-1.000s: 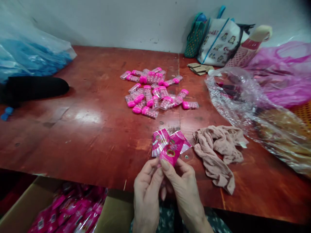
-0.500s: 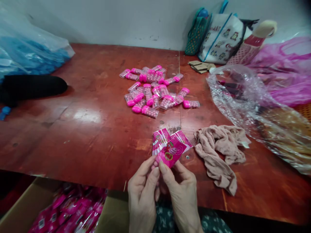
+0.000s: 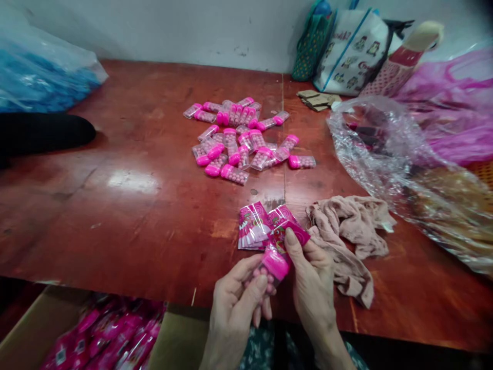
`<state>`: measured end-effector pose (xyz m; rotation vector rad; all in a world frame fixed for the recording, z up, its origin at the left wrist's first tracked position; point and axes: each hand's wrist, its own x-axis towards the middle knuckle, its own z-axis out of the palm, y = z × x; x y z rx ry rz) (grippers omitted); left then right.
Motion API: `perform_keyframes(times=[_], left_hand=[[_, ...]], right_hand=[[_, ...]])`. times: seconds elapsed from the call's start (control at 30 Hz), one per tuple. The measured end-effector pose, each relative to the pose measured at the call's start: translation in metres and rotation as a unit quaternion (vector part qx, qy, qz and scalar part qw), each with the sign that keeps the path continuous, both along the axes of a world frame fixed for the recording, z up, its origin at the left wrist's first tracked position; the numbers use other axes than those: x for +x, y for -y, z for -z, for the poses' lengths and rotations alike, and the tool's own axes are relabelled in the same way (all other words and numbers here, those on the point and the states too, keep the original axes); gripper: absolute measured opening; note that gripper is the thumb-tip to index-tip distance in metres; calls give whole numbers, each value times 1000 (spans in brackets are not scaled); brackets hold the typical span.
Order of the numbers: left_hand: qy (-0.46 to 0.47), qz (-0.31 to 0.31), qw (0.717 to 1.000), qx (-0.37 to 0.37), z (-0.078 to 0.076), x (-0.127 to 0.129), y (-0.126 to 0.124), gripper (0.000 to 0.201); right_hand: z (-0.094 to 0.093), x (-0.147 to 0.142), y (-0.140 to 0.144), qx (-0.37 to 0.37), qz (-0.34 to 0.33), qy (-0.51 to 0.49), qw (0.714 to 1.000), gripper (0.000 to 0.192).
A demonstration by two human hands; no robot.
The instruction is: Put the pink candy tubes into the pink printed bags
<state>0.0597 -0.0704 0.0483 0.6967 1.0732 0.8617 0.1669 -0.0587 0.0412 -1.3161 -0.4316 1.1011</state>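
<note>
Left hand point(image 3: 236, 298) curled around a small clear plastic tube of pink candy balls with a bright pink cap point(image 3: 269, 267), fingers wrapped on the body, cap end pointing up and away. Right hand point(image 3: 311, 277) just beside it, thumb and forefinger pinched on a flat glossy pink printed sachet point(image 3: 287, 235) that sits against the cap.

Judgement: tube light, rigid, smooth, likely slippery; best held round the middle. Sachet thin and limp; take it by its open edge.

Below the left hand, an open cardboard box of pink packets point(image 3: 103, 336). Just beyond both hands, a fanned stack of pink sachets point(image 3: 252, 231); further off, a loose pile of pink-capped tubes point(image 3: 241, 141). Right of the right hand, touching it, a crumpled beige cloth point(image 3: 350, 236). Worn red-brown wooden table point(image 3: 134, 205), glossy; white wall behind.
</note>
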Motion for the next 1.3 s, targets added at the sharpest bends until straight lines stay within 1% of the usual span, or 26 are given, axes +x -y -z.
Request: perform_keyframes(times=[0.07,0.13,0.2,0.27,0.37,0.43,0.47,0.5,0.53,0.57,0.63,0.67,0.7,0.73,0.77,0.83,0.9,1.0,1.07,1.1,1.2,1.3], left_hand=[[18,8,1000,-16,1,2,2,27],[42,0,999,-35,0,3,2,26],[61,-25,996,-53,-2,2,-1,26],[71,-62,994,-64,-4,-1,-6,24],[73,-110,990,-58,-6,-6,-16,23],[70,-131,988,-46,-7,-8,-22,25],[68,-137,987,-41,-8,-8,-24,25],[66,-139,987,-37,-10,-8,-25,25],[64,-137,988,-34,-11,-7,-26,24],[64,-134,988,-33,-12,-6,-27,23],[66,-127,989,-35,-14,-2,-26,21],[68,-124,989,-38,-14,-1,-26,21],[71,-122,989,-42,-14,0,-25,20],[73,-120,989,-46,-14,1,-24,20],[75,-115,989,-51,-13,1,-24,19],[75,-105,990,-58,-11,1,-23,20],[69,-97,991,-58,-9,1,-23,20],[60,-102,993,-30,-7,6,-20,20],[59,-114,992,-7,-5,12,-17,22],[58,-120,991,3,-5,15,-14,23],[24,-135,990,24,-3,20,-7,30],[-71,-135,986,66,-5,18,-4,44]], right_hand=[[1,6,-3,-10,32,55,998,23],[2,14,-6,-10,63,96,993,23],[3,22,-7,0,58,97,994,25],[2,27,-7,4,18,68,998,27],[0,27,-7,-7,-70,42,997,33],[-2,24,-9,-17,-113,79,990,29],[-2,23,-11,-21,-117,125,985,25],[-2,22,-14,-22,-106,187,976,21],[-2,22,-17,-17,-84,259,962,24],[-2,22,-20,-5,-53,337,940,31],[-2,24,-25,27,12,470,882,42],[-2,26,-27,44,36,512,857,43],[-2,28,-28,57,51,533,843,40],[-2,29,-27,62,53,532,843,34],[-2,30,-26,59,43,511,856,29],[-1,31,-21,39,3,435,900,22],[-2,28,-14,20,-30,355,934,21],[-5,17,-3,26,-83,253,964,21],[-8,7,1,35,-139,194,970,22],[-9,2,2,36,-155,180,971,23],[-11,-8,4,21,-150,181,972,23],[-9,-14,9,8,-160,157,975,27]])
